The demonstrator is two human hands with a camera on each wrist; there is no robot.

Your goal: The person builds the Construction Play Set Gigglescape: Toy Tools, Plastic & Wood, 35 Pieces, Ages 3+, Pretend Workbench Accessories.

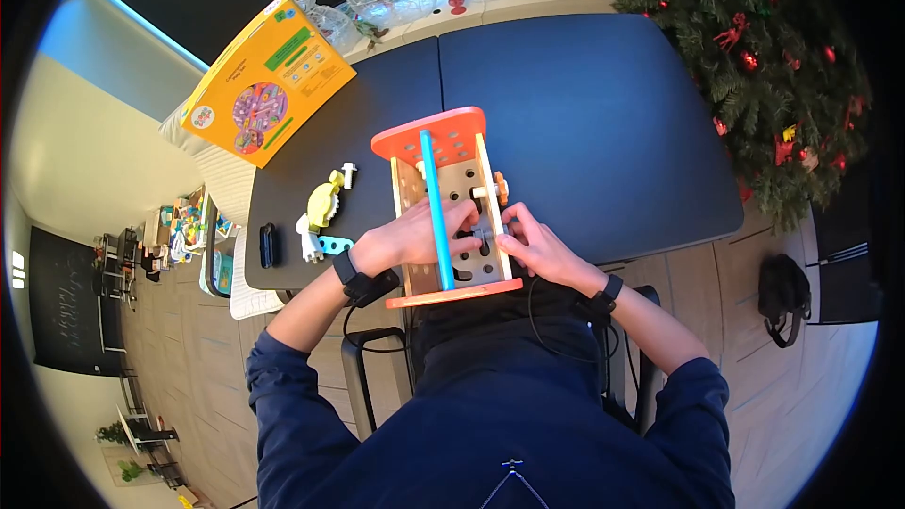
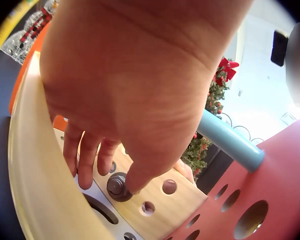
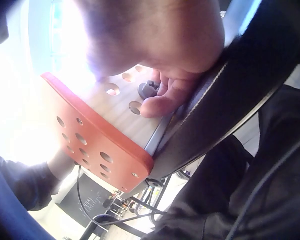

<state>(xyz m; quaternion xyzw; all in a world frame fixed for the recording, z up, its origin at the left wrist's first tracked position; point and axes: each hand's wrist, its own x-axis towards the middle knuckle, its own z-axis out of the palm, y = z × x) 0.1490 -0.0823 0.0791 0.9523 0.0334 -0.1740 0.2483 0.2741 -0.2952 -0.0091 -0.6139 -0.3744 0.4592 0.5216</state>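
A toy wooden toolbox point(image 1: 412, 190) with orange-red ends and a blue bar handle point(image 1: 435, 212) stands at the table's near edge. My left hand point(image 1: 426, 231) reaches inside under the bar. Its thumb and fingers are around a grey nut point(image 2: 119, 187) on the inner face of the holed wooden side panel point(image 2: 162, 207). From outside the same panel, my right hand point(image 1: 542, 250) pinches the slotted grey bolt head point(image 3: 149, 90) between thumb and fingers. Farther along that side, a white bolt point(image 1: 485, 192) goes through the panel with an orange piece point(image 1: 501, 188) outside.
Left of the toolbox lie a yellow-green toy piece point(image 1: 323, 204), a white bolt point(image 1: 349, 175), a blue holed strip point(image 1: 335, 245) and a black case point(image 1: 270, 245). A yellow box point(image 1: 273, 75) stands at the back left. A decorated tree point(image 1: 754, 66) rises beyond the table's right edge.
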